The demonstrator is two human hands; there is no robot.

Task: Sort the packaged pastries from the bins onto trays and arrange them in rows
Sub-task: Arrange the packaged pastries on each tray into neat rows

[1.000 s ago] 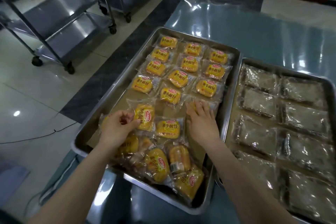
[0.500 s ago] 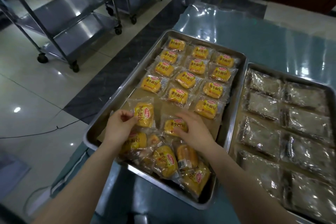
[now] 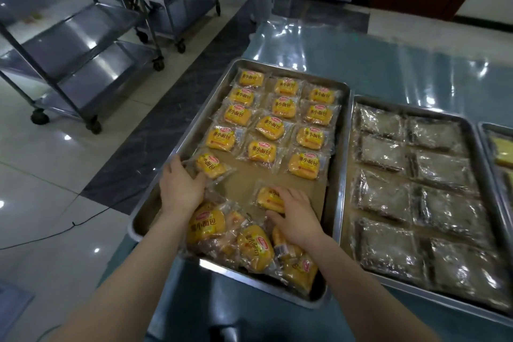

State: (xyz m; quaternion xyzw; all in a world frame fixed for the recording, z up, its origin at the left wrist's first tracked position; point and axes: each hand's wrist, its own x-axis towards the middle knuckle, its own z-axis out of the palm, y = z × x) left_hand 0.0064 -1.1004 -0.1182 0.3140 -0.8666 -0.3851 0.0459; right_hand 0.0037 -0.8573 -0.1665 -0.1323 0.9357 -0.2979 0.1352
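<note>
Blue film-covered table [image 3: 388, 72] across upper right. Right tray [image 3: 410, 110]: full of dark packets [image 3: 383, 153], looks done. Centre tray [image 3: 151, 216]: four yellow rows [image 3: 270, 128] laid, fifth begun; heap [image 3: 249, 247] at lower edge unsorted. Left hand [image 3: 180, 189] flat against tilted packet [image 3: 212, 165]; right hand [image 3: 297, 222] flat atop second packet [image 3: 266, 198], neither gripped.

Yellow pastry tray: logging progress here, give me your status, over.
Left hand touching fifth-row pack. Right hand pressing middle pack. Four rows set, loose pile at near end. Nothing blocking.
</note>
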